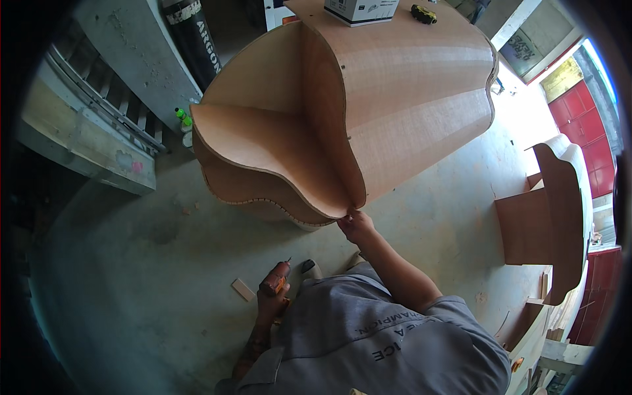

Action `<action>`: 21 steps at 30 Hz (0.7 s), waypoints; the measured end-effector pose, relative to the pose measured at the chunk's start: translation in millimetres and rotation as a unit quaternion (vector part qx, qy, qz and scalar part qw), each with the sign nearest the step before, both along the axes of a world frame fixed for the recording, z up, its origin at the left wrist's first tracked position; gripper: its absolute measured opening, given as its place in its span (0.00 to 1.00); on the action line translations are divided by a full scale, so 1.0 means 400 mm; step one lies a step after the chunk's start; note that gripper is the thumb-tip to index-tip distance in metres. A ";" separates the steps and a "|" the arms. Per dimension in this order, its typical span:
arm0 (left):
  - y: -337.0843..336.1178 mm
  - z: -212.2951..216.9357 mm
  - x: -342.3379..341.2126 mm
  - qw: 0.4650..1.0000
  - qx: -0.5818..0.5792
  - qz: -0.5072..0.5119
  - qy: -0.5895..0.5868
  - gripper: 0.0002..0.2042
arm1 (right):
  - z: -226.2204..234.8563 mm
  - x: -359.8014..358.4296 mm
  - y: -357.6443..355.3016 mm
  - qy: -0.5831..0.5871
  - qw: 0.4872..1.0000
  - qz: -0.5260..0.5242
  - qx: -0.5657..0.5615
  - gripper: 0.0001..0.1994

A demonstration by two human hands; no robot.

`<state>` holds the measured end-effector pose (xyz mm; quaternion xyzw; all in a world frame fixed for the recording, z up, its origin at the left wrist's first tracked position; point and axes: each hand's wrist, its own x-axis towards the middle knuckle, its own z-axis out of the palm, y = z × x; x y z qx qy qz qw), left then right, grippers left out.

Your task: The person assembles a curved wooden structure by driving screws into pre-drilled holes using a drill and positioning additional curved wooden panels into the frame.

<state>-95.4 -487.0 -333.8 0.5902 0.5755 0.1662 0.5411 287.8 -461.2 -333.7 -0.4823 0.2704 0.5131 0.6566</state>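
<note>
A cordless drill [274, 279] with a thin bit pointing up and away is gripped in my left hand [270, 307], low beside my body and apart from the wood. My right hand [356, 227] reaches forward to the near corner of a large curved plywood piece [408, 92]. Its fingers are pinched together at that corner, where the wavy-edged panel [263, 141] meets the upright curved one. Whatever lies between the fingertips is too small to make out.
A white box [361, 11] and a yellow-black tape measure [423, 14] rest on top of the plywood. A second curved wooden piece [526, 224] stands at right. A small wood block [243, 289] lies on the floor. At back left stands a dark gas cylinder [191, 39].
</note>
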 end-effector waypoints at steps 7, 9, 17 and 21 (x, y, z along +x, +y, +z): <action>-0.026 -0.017 -0.044 0.999 -0.048 0.006 0.018 0.31 | 0.005 0.002 -0.009 -0.026 0.999 0.024 0.000 0.08; -0.049 -0.067 -0.074 0.999 -0.021 -0.001 0.028 0.32 | 0.006 -0.002 0.007 -0.028 0.999 0.036 -0.010 0.08; -0.110 -0.080 -0.105 0.998 -0.032 0.050 -0.015 0.30 | 0.049 -0.035 -0.038 -0.038 0.987 0.145 -0.062 0.14; -0.132 -0.085 -0.134 0.999 -0.024 0.044 -0.002 0.27 | 0.263 -0.118 -0.101 -0.059 0.920 0.384 0.058 0.18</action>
